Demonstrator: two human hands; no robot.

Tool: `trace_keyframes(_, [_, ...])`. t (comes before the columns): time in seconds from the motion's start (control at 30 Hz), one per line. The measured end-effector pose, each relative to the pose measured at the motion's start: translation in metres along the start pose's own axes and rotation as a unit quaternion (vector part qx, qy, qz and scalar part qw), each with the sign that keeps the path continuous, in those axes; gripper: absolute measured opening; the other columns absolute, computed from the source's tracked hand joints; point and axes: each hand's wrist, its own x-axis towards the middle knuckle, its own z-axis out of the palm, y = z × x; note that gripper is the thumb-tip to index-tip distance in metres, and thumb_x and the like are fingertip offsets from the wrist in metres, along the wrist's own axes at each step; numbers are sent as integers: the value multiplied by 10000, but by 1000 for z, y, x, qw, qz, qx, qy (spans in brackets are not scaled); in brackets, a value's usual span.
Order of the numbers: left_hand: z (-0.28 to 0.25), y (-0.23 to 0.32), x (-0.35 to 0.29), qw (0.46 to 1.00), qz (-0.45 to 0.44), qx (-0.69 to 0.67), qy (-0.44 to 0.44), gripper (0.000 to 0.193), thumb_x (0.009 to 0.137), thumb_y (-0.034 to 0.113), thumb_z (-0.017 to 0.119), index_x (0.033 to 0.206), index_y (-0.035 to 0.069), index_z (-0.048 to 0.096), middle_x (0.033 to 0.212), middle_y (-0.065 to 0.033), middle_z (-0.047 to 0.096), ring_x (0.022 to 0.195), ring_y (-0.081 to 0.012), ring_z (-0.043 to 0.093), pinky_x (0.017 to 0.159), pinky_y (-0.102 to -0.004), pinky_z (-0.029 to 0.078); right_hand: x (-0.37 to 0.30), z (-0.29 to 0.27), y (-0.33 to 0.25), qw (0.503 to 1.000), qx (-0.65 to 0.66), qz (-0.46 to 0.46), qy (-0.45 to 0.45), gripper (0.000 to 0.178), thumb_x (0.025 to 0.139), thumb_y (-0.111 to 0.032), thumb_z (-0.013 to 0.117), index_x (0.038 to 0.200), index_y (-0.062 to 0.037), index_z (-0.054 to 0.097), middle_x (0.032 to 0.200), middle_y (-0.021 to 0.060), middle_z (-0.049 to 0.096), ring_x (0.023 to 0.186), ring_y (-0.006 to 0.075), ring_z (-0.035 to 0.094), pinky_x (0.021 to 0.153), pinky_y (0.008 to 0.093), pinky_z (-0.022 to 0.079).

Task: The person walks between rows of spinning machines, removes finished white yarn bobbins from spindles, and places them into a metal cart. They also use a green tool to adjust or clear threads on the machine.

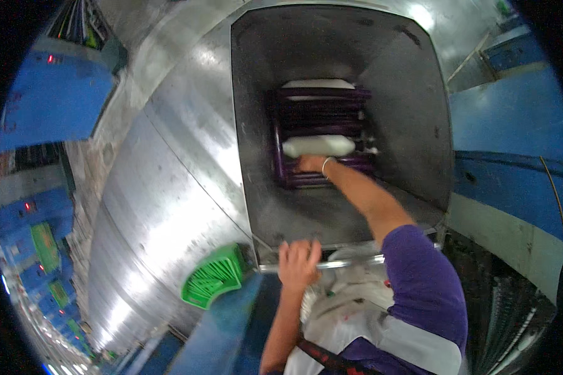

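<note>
My right hand (311, 164), with a pale band at its wrist, reaches deep into a dark grey bin (338, 37). It is over the dark purple tubes (319, 181) and just below a white spindle-shaped yarn bobbin (319, 145). Motion blur smears its fingers, and whether they hold a tube is unclear. Another white bobbin (319, 86) lies partly behind the purple tubes farther back. At the near side of the bin, my left hand (299, 262) has its fingers hooked over the metal rim (350, 262).
Left of the bin is a large shiny metal surface (156, 187). A green plastic basket (213, 281) with slots is near my left forearm. Blue machine panels (56, 100) line the left side, and a blue and pale panel (513, 131) stands close on the right.
</note>
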Motion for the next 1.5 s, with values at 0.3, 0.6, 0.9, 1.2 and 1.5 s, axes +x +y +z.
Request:
trace_keyframes(0.3, [-42,-73,60,991,86,57,-83,216,932,336,532,1135,308,598,1057,52,610,987,-116,564,1078,-430,295,167,74,-30,544,697,434,177,942,733,-166,806,1478,47,269,1377,266,506,1323,368,451,1058,422,394])
trace_keyframes(0.6, [-50,-137,144,983,156,78,-62,294,820,281,654,1106,218,627,963,7,597,915,-184,572,973,-459,378,6,-44,75,838,45,542,39,806,745,-364,780,1388,-33,424,1349,212,489,1250,368,469,1005,501,395])
trace_keyframes(0.9, [-66,-161,239,983,168,-51,-57,757,451,227,785,1174,147,574,1063,-107,533,1040,-303,516,1115,-522,280,-311,-189,-187,905,104,369,184,1172,598,-559,863,1527,-163,269,1437,162,439,1390,337,346,1140,570,195])
trace_keyframes(1.2, [-50,-172,346,959,259,114,-7,532,829,545,577,1233,200,610,1076,-149,593,942,-314,543,805,-484,436,-232,-165,-120,761,-42,446,469,943,574,-124,780,1434,-155,394,1301,121,500,1346,311,409,1180,567,208])
trace_keyframes(1.5, [-45,-123,537,905,347,245,17,767,638,582,707,1274,177,570,1118,-80,583,974,-284,538,926,-476,391,-256,-293,34,733,-73,383,558,767,557,-117,738,1282,-91,490,1232,118,516,1253,289,476,1176,544,239])
